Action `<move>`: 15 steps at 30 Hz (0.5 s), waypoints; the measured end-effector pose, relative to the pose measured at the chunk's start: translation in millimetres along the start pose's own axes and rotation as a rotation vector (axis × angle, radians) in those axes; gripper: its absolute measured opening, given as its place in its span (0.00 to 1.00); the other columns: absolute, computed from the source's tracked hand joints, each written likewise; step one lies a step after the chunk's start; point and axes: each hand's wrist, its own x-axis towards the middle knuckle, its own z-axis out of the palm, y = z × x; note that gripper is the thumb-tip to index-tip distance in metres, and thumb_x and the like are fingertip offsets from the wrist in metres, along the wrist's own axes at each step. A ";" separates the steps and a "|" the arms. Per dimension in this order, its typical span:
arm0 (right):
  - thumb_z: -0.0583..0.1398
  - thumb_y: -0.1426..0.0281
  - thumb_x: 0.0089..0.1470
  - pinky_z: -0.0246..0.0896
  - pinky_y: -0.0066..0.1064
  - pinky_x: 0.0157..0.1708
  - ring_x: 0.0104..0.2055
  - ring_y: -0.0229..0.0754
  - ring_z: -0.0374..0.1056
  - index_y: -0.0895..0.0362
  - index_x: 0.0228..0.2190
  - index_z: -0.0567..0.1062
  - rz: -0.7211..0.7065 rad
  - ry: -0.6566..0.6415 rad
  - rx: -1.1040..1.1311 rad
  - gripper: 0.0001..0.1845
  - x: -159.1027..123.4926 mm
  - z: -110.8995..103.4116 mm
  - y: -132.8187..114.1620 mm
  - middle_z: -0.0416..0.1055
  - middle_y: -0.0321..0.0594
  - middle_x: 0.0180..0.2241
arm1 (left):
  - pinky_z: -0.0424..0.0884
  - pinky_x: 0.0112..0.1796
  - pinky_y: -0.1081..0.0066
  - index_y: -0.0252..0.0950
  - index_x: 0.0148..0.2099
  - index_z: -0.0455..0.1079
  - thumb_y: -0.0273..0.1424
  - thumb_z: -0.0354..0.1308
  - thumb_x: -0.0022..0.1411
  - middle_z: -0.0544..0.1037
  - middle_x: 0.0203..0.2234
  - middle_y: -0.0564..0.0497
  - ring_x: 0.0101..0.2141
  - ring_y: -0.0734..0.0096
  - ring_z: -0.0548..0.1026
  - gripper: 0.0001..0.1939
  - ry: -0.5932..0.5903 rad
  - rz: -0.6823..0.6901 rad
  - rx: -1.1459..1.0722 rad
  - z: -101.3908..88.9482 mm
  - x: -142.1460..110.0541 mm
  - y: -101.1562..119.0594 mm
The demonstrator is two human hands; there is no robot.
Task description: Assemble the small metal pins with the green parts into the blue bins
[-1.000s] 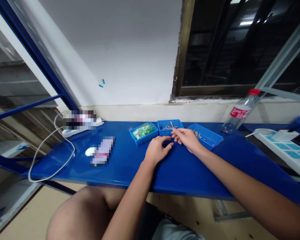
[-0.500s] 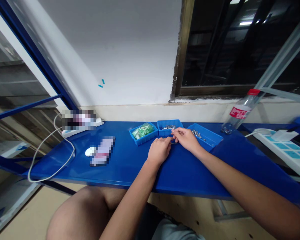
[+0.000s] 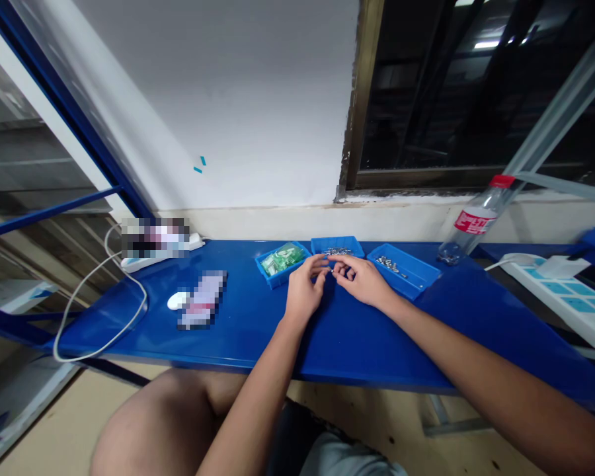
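Observation:
My left hand (image 3: 306,285) and my right hand (image 3: 357,277) meet fingertip to fingertip above the blue table, just in front of the bins. Their fingers are curled together around a small shiny piece, too small to name, at the point where they meet. Behind them stands a blue bin (image 3: 357,246) with thin metal parts. Left of that is a blue bin (image 3: 276,283) full of green and white packets (image 3: 283,258). At the right, a blue bin (image 3: 421,285) has small metal fittings (image 3: 391,266) gathered toward its far left end.
A clear plastic bottle (image 3: 476,221) with a red cap stands at the back right, near a white and teal panel (image 3: 570,297). To the left lie a blurred phone-like object (image 3: 203,301), a white oval thing (image 3: 178,301), a power strip (image 3: 196,243) and a looping white cable (image 3: 146,294).
My hands have shifted slightly; the fingers have rearranged, with the left thumb now showing and both sets of fingertips arched together. The bins have stayed in place.

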 end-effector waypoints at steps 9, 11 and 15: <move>0.63 0.65 0.59 0.70 0.33 0.33 0.33 0.43 0.75 0.53 0.39 0.78 0.103 0.088 0.085 0.07 -1.7 -1.3 -8.9 0.79 0.39 0.34 | 0.80 0.44 0.66 0.40 0.56 0.77 0.40 0.54 0.75 0.86 0.40 0.49 0.40 0.62 0.85 0.16 -0.096 -0.110 0.026 -3.6 -4.9 11.3; 0.63 0.67 0.58 0.70 0.34 0.35 0.36 0.43 0.74 0.52 0.36 0.79 0.051 0.072 0.053 0.04 -1.2 -0.9 -9.9 0.79 0.40 0.36 | 0.80 0.46 0.65 0.40 0.50 0.80 0.40 0.58 0.72 0.86 0.43 0.49 0.43 0.60 0.85 0.14 -0.091 -0.099 0.030 -3.8 -4.4 10.2; 0.64 0.69 0.56 0.69 0.33 0.33 0.37 0.43 0.72 0.52 0.37 0.80 -0.007 0.025 0.017 0.06 -0.1 -0.8 -8.7 0.76 0.42 0.42 | 0.81 0.48 0.63 0.38 0.50 0.79 0.34 0.63 0.68 0.86 0.43 0.47 0.44 0.59 0.85 0.11 -0.044 -0.123 -0.029 -3.2 -2.2 3.5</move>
